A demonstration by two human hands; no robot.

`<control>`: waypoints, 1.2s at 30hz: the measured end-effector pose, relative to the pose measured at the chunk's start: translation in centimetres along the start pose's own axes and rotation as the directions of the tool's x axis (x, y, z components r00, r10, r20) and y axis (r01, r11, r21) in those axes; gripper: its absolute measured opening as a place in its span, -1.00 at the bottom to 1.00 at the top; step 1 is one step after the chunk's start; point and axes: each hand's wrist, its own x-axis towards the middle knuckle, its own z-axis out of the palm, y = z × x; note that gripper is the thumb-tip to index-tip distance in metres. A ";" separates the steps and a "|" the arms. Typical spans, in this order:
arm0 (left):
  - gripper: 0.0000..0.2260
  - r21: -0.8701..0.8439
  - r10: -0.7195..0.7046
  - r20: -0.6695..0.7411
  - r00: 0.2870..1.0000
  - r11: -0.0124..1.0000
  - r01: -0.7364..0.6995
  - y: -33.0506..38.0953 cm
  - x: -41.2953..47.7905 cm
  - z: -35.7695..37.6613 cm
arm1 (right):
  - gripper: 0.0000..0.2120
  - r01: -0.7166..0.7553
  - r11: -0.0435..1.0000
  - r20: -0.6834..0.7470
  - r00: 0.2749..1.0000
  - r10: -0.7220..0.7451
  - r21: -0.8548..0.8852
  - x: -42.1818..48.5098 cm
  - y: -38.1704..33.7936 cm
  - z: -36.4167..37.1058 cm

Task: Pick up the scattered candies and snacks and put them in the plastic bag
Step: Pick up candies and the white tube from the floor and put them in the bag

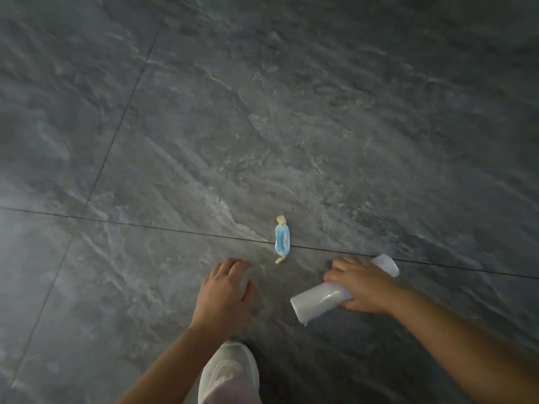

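Nearest to us, below the candy, we see a white shoe (230,365) planted on the floor, with a bit of pale pink trouser leg (230,392) over its near end; just beyond the shoe, the left hand (224,293) hangs low over the floor, below and to the left of the candy, its fingers loosely bent and spread, holding nothing; whether its fingertips touch the tile we cannot tell; below and to the right of the candy, the right hand (361,287) is wrapped around the middle of a white roll of plastic (318,301), which sticks out of the fist at both ends and lies slanted, one end pointing back toward the shoe. The candy (282,239), in a blue wrapper with twisted yellowish ends, lies lengthwise between and just past the two hands, straddling a thin dark grout line (145,225); neither hand touches it. Beyond the candy, the floor (262,112) of dark grey, marbled stone tiles stretches away.
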 end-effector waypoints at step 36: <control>-0.60 -0.315 -0.178 -0.041 0.983 0.936 0.156 2.7 2.3 3.9 | -0.63 -0.329 0.595 -0.156 0.770 0.618 0.733 -3.2 -1.1 1.5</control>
